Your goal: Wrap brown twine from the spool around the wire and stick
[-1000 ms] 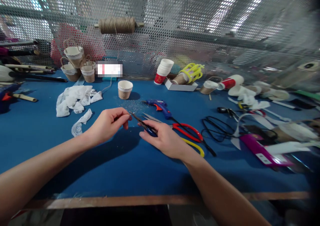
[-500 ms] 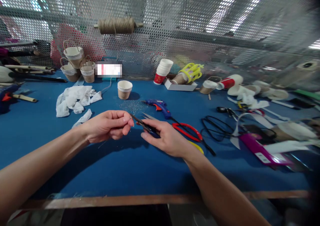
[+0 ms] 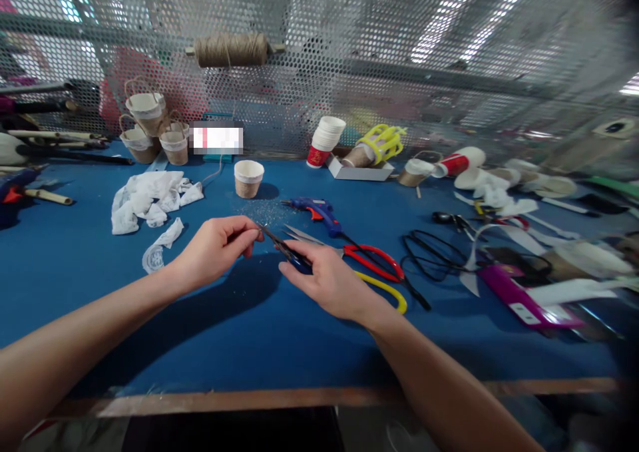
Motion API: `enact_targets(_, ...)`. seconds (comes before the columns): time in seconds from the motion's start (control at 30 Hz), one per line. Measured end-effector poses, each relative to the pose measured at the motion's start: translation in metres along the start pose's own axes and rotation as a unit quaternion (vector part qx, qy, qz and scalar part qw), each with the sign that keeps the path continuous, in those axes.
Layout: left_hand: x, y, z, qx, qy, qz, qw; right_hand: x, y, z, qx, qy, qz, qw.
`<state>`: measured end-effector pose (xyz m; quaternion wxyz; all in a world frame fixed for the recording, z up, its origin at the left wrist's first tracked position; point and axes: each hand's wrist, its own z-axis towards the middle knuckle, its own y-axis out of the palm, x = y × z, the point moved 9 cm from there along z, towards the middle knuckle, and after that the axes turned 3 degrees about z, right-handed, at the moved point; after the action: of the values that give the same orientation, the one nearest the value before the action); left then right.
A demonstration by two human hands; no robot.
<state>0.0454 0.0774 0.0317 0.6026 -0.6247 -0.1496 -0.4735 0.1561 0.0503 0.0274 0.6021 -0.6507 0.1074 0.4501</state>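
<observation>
My left hand (image 3: 225,247) is closed in a pinch, thumb against fingers, near the middle of the blue table. Whatever sits between its fingertips is too small to make out. My right hand (image 3: 324,272) is wrapped round a pair of small snips (image 3: 294,255) with dark blue grips. Their thin dark blades point up and left, the tips at my left fingertips. Just behind them lie large scissors (image 3: 377,260) with one red and one yellow handle, partly under my right hand. Beyond my hands stands a burlap-covered cup (image 3: 248,180) with a white rim.
A blue glue gun (image 3: 319,214) lies behind the scissors. White lace (image 3: 150,196) is heaped at left, with a loose lace piece (image 3: 162,245) below. Small handled buckets (image 3: 144,116) stand at the back left, stacked paper cups (image 3: 324,139) at the back. A purple power strip (image 3: 519,299) lies right.
My left hand turned palm-up half a second ago, fingers extended near the blade tips, then turned back to a pinch. The snips stay in my right hand, with little movement.
</observation>
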Motion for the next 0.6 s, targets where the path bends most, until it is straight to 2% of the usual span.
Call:
enact_targets(0.23, 0.011, -0.002, -0.002, 0.077, 0.057, 0.159, 0.983, 0.008, 0.004, -0.001, -0.004, 0.042, -0.016, 0.999)
enact_targets(0.33, 0.012, -0.007, -0.001, 0.099, 0.054, 0.177, 0.978, 0.008, 0.004, 0.000, 0.002, 0.039, -0.020, 0.999)
enact_targets(0.4, 0.003, -0.006, 0.002, 0.049, 0.009, 0.116, 0.992, 0.005, 0.003, 0.001, 0.004, 0.023, -0.027, 0.999)
enact_targets(0.43, -0.004, -0.001, 0.003, -0.003, -0.023, 0.056, 0.998, 0.003, 0.002, 0.001, 0.004, 0.010, -0.033, 0.999)
enact_targets(0.47, -0.011, 0.008, 0.002, -0.077, -0.063, -0.029, 0.995, 0.001, 0.001, 0.001, 0.007, -0.004, -0.039, 0.999)
enact_targets(0.53, -0.014, 0.022, -0.003, -0.184, -0.103, -0.208, 0.955, -0.004, -0.001, 0.001, 0.012, -0.033, -0.051, 0.998)
enact_targets(0.6, -0.012, 0.032, -0.008, -0.249, -0.125, -0.316, 0.907, -0.006, -0.002, 0.002, 0.011, -0.055, -0.060, 0.997)
